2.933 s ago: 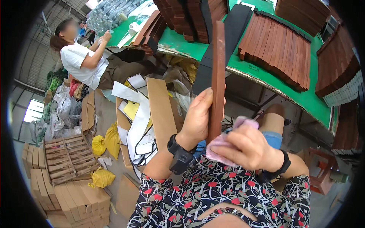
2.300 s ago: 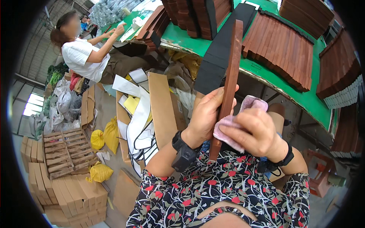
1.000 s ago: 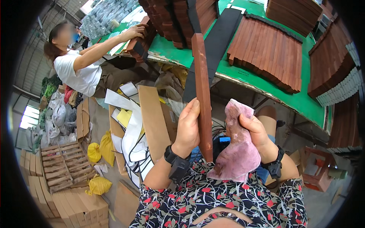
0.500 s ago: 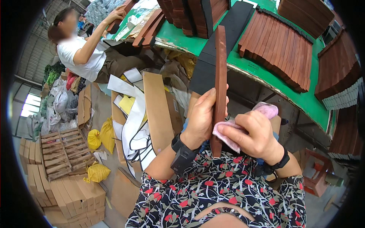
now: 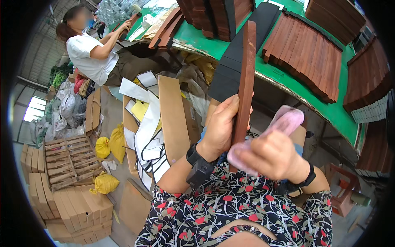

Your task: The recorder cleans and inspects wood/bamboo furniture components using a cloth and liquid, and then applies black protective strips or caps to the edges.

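At centre, left hand (image 5: 219,128) clasps strip (image 5: 247,66); right hand (image 5: 275,154) seems curled round cloth (image 5: 290,120).

- My floral top (image 5: 222,206) was black, red, grey-green and white.
- Its short sleeves (image 5: 314,208) matched.
- A boxy black device (image 5: 200,173) was strapped to my left wrist (image 5: 204,154).
- A black band (image 5: 309,177) encircled my right wrist (image 5: 301,169).

Passing room right of the bar, crowding to its left.
Beside the upper part of the wooden bar (image 5: 247,61), a way lies open on the right, in front of the tabletop (image 5: 312,101). Lower down, the right grip (image 5: 273,154) and pink cloth (image 5: 289,121) obstruct it. A cardboard box (image 5: 173,109) crowds the left grip (image 5: 222,125); beyond, a tall stack of slats (image 5: 207,20) bars the way across the tabletop.
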